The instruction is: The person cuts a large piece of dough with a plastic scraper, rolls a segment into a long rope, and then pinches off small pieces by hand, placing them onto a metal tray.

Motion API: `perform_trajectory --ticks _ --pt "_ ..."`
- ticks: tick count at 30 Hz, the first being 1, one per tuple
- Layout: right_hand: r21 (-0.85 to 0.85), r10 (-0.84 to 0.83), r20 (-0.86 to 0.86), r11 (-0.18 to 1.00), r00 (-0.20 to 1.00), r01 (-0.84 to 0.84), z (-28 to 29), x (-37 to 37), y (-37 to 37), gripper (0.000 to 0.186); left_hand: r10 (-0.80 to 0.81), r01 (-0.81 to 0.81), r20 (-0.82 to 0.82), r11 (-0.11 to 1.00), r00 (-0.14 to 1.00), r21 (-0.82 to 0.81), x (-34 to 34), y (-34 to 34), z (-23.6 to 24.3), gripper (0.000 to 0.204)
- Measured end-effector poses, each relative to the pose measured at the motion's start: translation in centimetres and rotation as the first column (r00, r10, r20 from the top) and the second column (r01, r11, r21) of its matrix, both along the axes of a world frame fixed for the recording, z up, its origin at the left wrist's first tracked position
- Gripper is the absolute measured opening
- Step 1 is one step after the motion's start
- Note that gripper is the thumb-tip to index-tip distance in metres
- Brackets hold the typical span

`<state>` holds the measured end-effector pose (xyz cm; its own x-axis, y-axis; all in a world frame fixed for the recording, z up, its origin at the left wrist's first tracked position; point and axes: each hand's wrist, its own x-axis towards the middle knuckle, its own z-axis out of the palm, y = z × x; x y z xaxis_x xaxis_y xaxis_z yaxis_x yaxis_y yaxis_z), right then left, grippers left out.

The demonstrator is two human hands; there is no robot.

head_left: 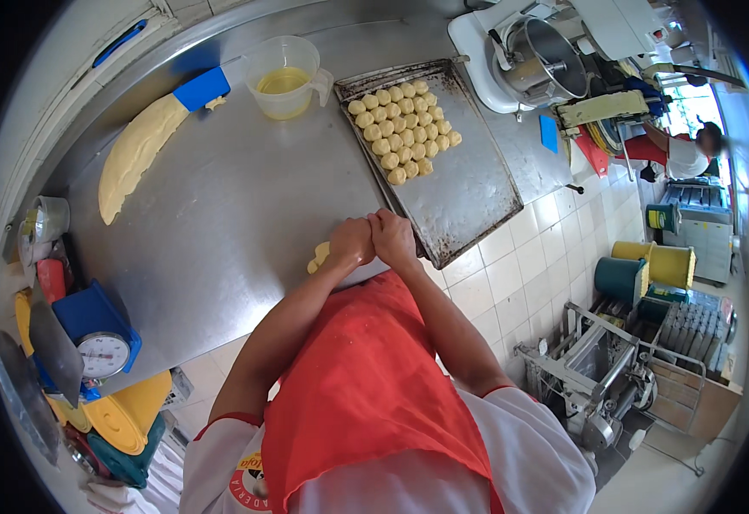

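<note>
My left hand (353, 242) and my right hand (392, 236) are side by side and touching, above the table's near edge. Both have their fingers curled closed, and whatever is inside them is hidden. Small dough pieces (318, 257) lie just left of my left hand, partly behind my forearm. Close to my right hand is the corner of a worn metal baking tray (477, 184). Rows of round dough balls (404, 128) fill its far left part. A long slab of pale dough (139, 150) lies at the far left, with a blue dough scraper (202, 88) at its upper end.
A clear plastic jug (284, 77) holding yellow liquid stands on the steel table (220, 214). A mixer (546, 60) is at the back right. A blue scale (103, 354) sits at the left edge. Off to the right are a metal machine (589, 368), buckets (621, 278) and another person (687, 154).
</note>
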<state>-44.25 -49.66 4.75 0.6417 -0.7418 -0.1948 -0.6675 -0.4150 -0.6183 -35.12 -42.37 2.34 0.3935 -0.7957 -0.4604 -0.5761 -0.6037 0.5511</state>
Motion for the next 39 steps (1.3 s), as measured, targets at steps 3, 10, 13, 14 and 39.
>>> perform_trajectory --ticks 3,10,13,14,39 --pt "0.142 0.162 -0.013 0.977 0.987 -0.159 3.5 -0.1 -1.0 0.028 -0.070 0.069 0.022 0.996 0.997 0.059 1.5 0.1 -0.8 0.023" --pt "0.665 -0.411 0.344 0.741 0.844 0.089 -2.4 -7.8 -10.2 0.026 0.141 -0.133 -0.063 0.985 0.988 0.114 4.3 -2.4 2.0 0.030" --pt "0.174 -0.332 0.367 0.942 0.869 0.286 -4.4 -4.5 -15.7 0.028 0.023 -0.022 -0.051 1.000 0.998 0.015 3.2 0.7 -2.6 0.051" --pt "0.184 -0.367 0.343 0.929 0.865 0.321 -4.2 -3.4 -16.9 0.030 0.019 -0.018 -0.051 1.000 0.999 0.023 3.0 0.8 -2.4 0.051" --pt "0.059 0.005 -0.005 0.998 1.000 -0.005 -0.3 1.9 2.4 0.030 0.037 -0.038 0.011 0.998 0.999 0.057 1.3 2.7 0.6 0.028"
